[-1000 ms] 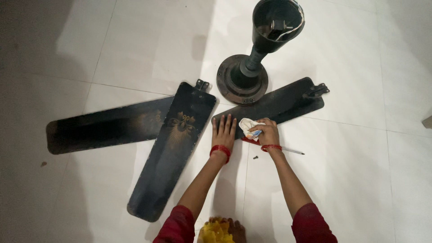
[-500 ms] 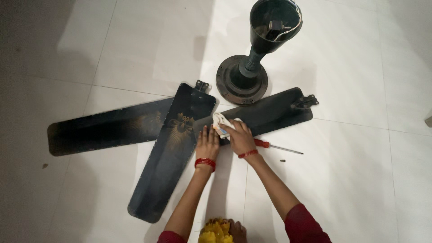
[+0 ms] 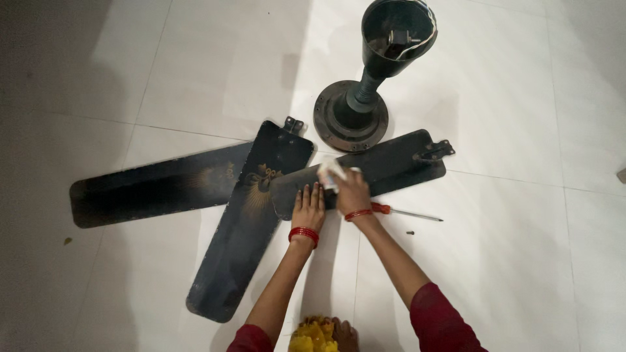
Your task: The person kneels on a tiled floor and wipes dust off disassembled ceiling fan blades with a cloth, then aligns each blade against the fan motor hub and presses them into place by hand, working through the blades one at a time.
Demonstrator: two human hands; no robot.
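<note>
Three dark fan blades lie on the white tiled floor. My left hand (image 3: 308,207) presses flat on the near end of the right blade (image 3: 391,163), fingers together. Beside it my right hand (image 3: 352,190) grips a white cloth (image 3: 330,172) against the same blade. The middle blade (image 3: 251,218) runs toward me on the left, with gold decoration near its top. A third blade (image 3: 153,192) stretches out to the left, partly under the middle one. Both wrists wear red bangles.
The dark fan motor housing with its cup-shaped canopy (image 3: 365,85) stands upright just behind the blades. A screwdriver with a red handle (image 3: 404,212) lies on the floor right of my right wrist, a small screw (image 3: 410,232) near it.
Both hands slid left along the right blade with the cloth. The screwdriver, earlier under my right hand, now lies uncovered on the floor.
</note>
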